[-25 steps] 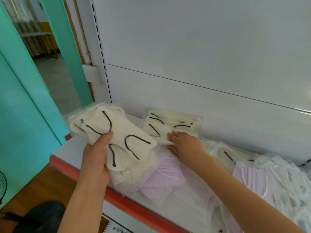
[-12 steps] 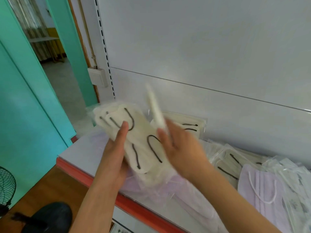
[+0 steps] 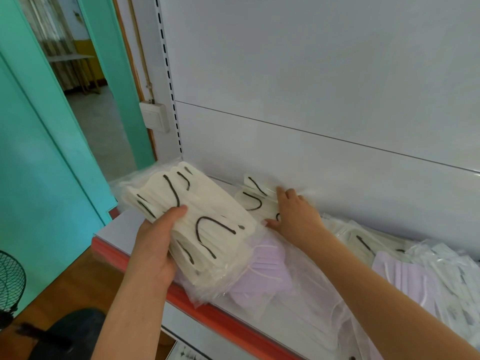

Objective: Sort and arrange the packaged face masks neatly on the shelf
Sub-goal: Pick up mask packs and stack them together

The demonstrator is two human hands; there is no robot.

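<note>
the right hand (image 3: 293, 216) has gone from mid-air back down, lying open on the cream mask pack (image 3: 253, 201) by the shelf's back wall (image 3: 337, 178). the left hand (image 3: 155, 245) grips the cream mask stack (image 3: 207, 224), just left of that pack.

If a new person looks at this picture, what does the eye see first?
First, the left hand holding up a fanned stack of cream masks with black ear loops, at the shelf's left end. Next, the right hand lies flat on a cream pack by the back panel. Lilac masks lie loose below, above the red shelf edge.
</note>
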